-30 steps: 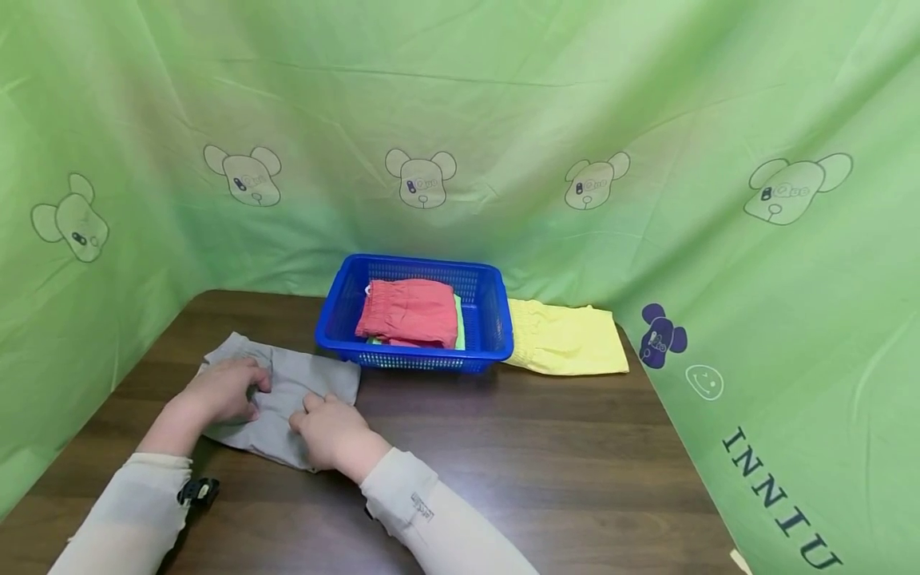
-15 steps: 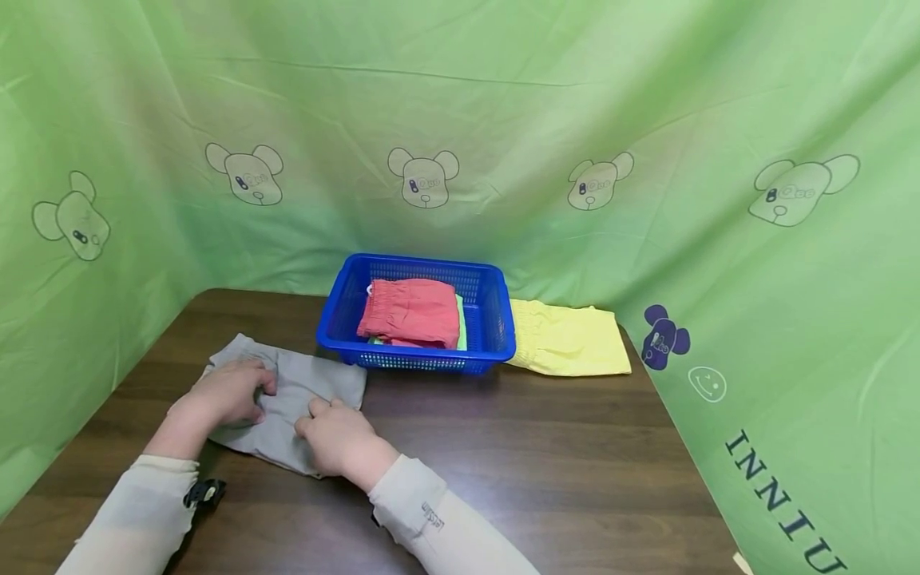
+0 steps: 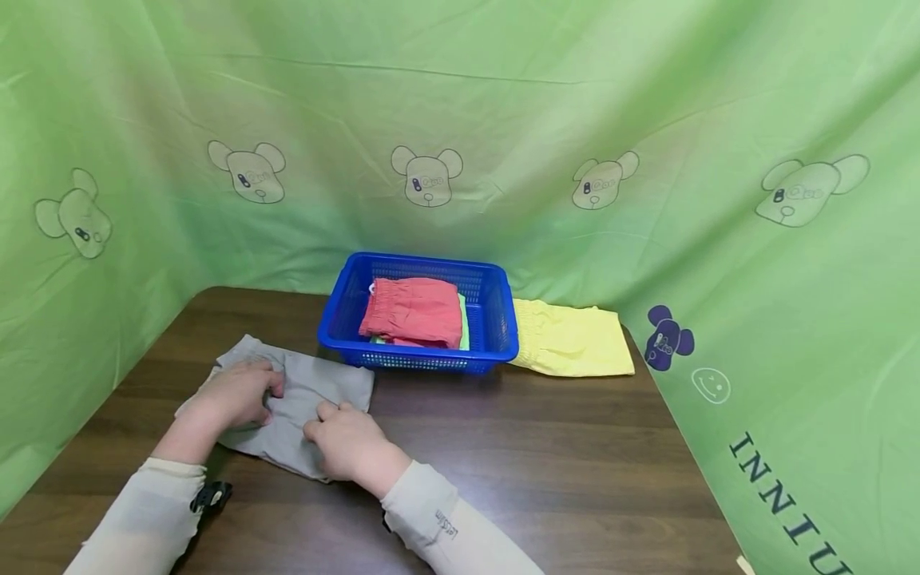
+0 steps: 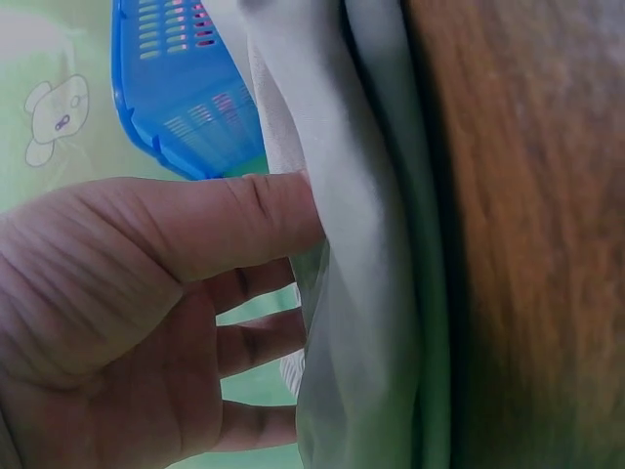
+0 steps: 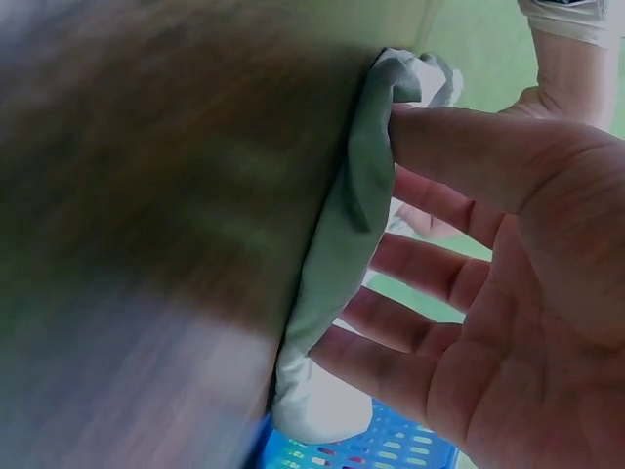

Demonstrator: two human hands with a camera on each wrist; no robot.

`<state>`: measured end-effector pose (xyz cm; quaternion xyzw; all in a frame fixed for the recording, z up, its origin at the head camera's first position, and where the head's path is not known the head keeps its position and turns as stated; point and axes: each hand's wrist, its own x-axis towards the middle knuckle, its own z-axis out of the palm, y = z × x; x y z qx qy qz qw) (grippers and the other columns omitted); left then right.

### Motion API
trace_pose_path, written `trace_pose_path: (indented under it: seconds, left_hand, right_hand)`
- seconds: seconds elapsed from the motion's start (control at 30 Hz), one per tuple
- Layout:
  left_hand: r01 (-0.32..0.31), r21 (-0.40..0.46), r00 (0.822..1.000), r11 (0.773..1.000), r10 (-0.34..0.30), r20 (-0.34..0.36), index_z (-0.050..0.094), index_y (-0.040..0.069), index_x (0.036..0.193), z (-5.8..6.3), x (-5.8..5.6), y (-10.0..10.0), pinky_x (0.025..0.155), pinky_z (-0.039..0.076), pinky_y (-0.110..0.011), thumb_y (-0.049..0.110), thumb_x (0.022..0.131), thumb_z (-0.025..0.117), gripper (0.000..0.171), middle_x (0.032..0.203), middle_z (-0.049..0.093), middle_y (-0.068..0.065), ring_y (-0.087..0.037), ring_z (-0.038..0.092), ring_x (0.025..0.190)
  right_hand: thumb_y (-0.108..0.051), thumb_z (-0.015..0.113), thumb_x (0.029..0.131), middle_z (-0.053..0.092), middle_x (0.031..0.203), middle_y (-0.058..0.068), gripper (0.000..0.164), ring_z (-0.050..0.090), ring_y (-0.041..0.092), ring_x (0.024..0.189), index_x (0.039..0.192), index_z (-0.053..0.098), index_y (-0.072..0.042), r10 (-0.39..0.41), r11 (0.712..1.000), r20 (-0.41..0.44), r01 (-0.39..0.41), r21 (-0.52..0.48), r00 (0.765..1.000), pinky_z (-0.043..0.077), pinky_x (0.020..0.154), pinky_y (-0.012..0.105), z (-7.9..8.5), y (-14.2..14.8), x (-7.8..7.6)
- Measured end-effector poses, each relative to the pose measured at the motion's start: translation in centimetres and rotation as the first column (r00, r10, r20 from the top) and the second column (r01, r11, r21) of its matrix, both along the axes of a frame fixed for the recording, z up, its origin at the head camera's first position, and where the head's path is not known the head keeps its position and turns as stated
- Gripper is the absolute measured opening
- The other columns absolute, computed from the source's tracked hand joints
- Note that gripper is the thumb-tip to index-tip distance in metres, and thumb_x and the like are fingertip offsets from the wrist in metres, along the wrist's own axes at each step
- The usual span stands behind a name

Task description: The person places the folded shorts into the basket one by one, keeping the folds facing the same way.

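A folded grey garment (image 3: 309, 383) lies on the left part of the brown table (image 3: 575, 463). On its left side rests my left hand (image 3: 240, 391), thumb and fingers spread apart with their tips against the cloth. My right hand (image 3: 348, 441) is at the near right part of the garment, its fingertips touching the fabric. In the left wrist view, the thumb (image 4: 244, 220) and fairly straight fingers meet the upper layer. The right wrist view shows the same kind of contact, with the fingers (image 5: 391, 371) reaching to the garment's folded edge (image 5: 342, 234).
Just behind the garment stands a blue plastic basket (image 3: 509, 319), holding folded red shorts (image 3: 413, 310) on top of a bright green piece of cloth (image 3: 464, 323). Yellow shorts (image 3: 571, 339) with a gathered waistband lie to its right. A green printed curtain (image 3: 503, 96) encloses the table's back and sides.
The grey garment has slid slightly to the right, together with both hands. The camera view has also shifted a little. Basket and yellow shorts stay in place on the table.
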<state>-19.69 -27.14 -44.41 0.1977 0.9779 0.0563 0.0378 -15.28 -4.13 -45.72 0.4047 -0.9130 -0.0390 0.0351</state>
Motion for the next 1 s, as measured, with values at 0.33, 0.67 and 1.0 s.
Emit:
trace_pose_path:
  seconds: [0.33, 0.67, 1.0]
  left_hand:
    - [0.001, -0.004, 1.000, 1.000, -0.001, 0.006, 0.068, 0.020, 0.086, 0.3, 0.5, 1.4, 0.081, 0.051, -0.053, 0.014, 0.063, 0.092, 0.034, 0.095, 0.060, -0.003, -0.037, 0.061, 0.097]
    - [-0.017, -0.023, 1.000, 1.000, 0.017, 0.001, 0.067, 0.021, 0.085, 0.3, 0.8, 2.6, 0.077, 0.051, -0.054, 0.014, 0.064, 0.093, 0.034, 0.095, 0.059, -0.002, -0.037, 0.060, 0.098]
    - [-0.044, -0.019, 0.999, 0.999, 0.044, 0.004, 0.068, 0.019, 0.086, 0.2, 0.9, 3.6, 0.073, 0.051, -0.053, 0.014, 0.064, 0.094, 0.035, 0.095, 0.060, -0.003, -0.037, 0.058, 0.096]
  right_hand:
    - [-0.040, 0.084, 0.080, 0.059, 0.105, -0.007, 0.035, 0.054, 0.014, 0.083, 0.112, 0.072, -0.036, 0.057, 0.998, -0.034, -0.057, -0.009, 0.998, 0.044, 0.061, 0.023, -0.2, 1.5, 0.2]
    - [-0.040, 0.084, 0.081, 0.060, 0.107, -0.007, 0.037, 0.054, 0.014, 0.084, 0.115, 0.072, -0.033, 0.098, 0.995, -0.021, -0.099, -0.014, 0.995, 0.044, 0.062, 0.022, 0.2, 3.0, 0.3]
    - [-0.038, 0.087, 0.077, 0.061, 0.108, -0.009, 0.041, 0.054, 0.013, 0.087, 0.116, 0.073, -0.035, 0.106, 0.994, 0.032, -0.105, -0.025, 0.994, 0.044, 0.060, 0.022, -0.2, 4.1, -0.4]
